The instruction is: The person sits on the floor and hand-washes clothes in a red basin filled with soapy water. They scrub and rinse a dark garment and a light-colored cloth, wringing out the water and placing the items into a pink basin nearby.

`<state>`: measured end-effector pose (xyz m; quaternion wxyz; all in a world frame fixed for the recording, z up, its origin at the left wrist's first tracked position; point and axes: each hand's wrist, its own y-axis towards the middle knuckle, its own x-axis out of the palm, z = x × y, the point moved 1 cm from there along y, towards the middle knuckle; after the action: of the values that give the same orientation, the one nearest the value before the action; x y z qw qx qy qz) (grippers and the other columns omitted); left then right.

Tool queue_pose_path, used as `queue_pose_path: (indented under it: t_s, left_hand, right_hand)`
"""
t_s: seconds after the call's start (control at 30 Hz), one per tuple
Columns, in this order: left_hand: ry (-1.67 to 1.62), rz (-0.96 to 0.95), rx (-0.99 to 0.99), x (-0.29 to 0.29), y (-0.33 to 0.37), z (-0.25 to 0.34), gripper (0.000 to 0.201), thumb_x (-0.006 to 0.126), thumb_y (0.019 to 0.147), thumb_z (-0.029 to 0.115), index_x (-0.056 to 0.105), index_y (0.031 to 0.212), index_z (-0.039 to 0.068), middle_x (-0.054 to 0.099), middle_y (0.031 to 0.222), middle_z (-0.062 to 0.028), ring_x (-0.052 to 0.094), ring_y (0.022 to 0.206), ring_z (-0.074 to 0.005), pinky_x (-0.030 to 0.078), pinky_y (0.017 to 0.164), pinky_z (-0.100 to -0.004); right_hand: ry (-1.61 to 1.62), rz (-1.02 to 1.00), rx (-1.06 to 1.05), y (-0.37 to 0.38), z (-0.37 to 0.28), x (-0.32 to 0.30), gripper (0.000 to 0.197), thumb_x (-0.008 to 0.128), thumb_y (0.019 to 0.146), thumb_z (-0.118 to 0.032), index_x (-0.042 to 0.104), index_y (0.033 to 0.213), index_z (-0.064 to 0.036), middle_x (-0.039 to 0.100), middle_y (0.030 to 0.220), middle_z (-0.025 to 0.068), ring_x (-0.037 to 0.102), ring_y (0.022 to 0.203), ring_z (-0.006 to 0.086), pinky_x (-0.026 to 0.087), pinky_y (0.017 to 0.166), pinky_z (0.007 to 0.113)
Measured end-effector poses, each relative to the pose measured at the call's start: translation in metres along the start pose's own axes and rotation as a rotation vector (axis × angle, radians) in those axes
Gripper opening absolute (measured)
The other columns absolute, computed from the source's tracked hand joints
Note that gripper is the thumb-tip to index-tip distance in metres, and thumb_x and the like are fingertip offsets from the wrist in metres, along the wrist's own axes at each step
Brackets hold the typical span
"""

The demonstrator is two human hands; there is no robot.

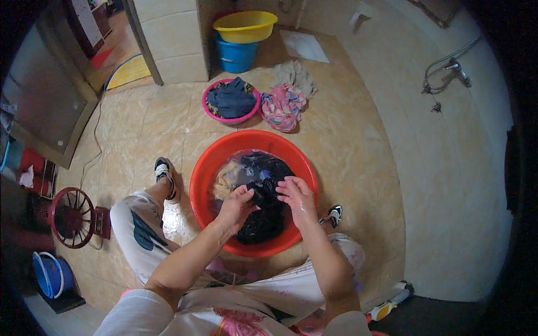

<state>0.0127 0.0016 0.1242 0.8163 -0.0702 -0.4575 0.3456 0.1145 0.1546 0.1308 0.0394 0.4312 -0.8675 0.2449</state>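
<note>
A big red basin (208, 168) stands on the tiled floor between my feet, holding water and wet laundry. A dark, black garment (263, 218) fills most of it, with a pale cloth (225, 180) at its left side. My left hand (238, 204) and my right hand (297, 199) are both over the basin, fingers closed on a fold of the dark garment between them. Both forearms come in from the lower edge.
Behind the red basin sits a pink basin (252, 115) of dark blue clothes, a heap of patterned clothes (283, 106), a yellow basin (245, 25) on a blue bucket (235, 56). A red fan (72, 217) and blue bucket (50, 274) stand left. A wall tap (451, 70) is at right.
</note>
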Motion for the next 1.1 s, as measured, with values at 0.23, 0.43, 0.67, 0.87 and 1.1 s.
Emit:
queue_pose_path:
  t_s: [0.23,0.43,0.67,0.87,1.1]
  left_hand:
    - [-0.139,-0.156,-0.064,0.016,-0.011,0.020,0.020,0.054,0.091,0.023,0.057,0.104,0.008,0.064,0.100,-0.0050,0.061,0.091,-0.0181,0.050,0.078,-0.0347]
    - [0.577,-0.050,-0.106,-0.034,0.000,0.009,0.024,0.064,0.086,0.019,0.058,0.106,0.008,0.064,0.096,-0.0029,0.061,0.083,-0.0156,0.049,0.069,-0.0293]
    - [0.064,0.140,-0.167,-0.032,-0.001,0.015,0.027,0.059,0.089,0.028,0.059,0.105,0.007,0.063,0.099,-0.0037,0.060,0.084,-0.0183,0.048,0.071,-0.0334]
    - [-0.043,-0.086,-0.174,-0.007,-0.019,0.031,0.028,0.064,0.085,0.024,0.058,0.109,0.009,0.064,0.100,-0.0048,0.062,0.087,-0.0165,0.051,0.075,-0.0327]
    - [0.596,0.092,-0.264,-0.073,0.008,-0.017,0.020,0.064,0.083,0.010,0.061,0.103,0.005,0.065,0.089,-0.0033,0.062,0.079,-0.0170,0.050,0.073,-0.0307]
  right_hand:
    - [-0.072,-0.256,0.236,0.001,0.017,0.000,0.024,0.055,0.092,-0.025,0.055,0.110,-0.0100,0.060,0.101,0.0016,0.056,0.096,0.0167,0.050,0.072,0.035]
    - [0.558,-0.267,0.182,-0.001,-0.009,0.017,0.011,0.052,0.092,-0.017,0.057,0.099,-0.0101,0.061,0.104,0.0065,0.058,0.099,0.0226,0.045,0.089,0.045]
    - [-0.260,-0.337,0.060,0.000,0.011,0.011,0.021,0.060,0.088,-0.019,0.059,0.105,-0.0065,0.062,0.091,0.0019,0.057,0.087,0.0133,0.046,0.081,0.028]
    - [-0.079,-0.299,0.205,0.003,0.016,0.005,0.022,0.061,0.088,-0.019,0.061,0.103,-0.0039,0.062,0.096,0.0017,0.056,0.092,0.0123,0.043,0.087,0.030]
    - [0.459,-0.247,0.258,0.007,0.023,0.017,0.014,0.058,0.090,-0.017,0.056,0.099,-0.0061,0.061,0.098,0.0030,0.057,0.094,0.0157,0.045,0.087,0.033]
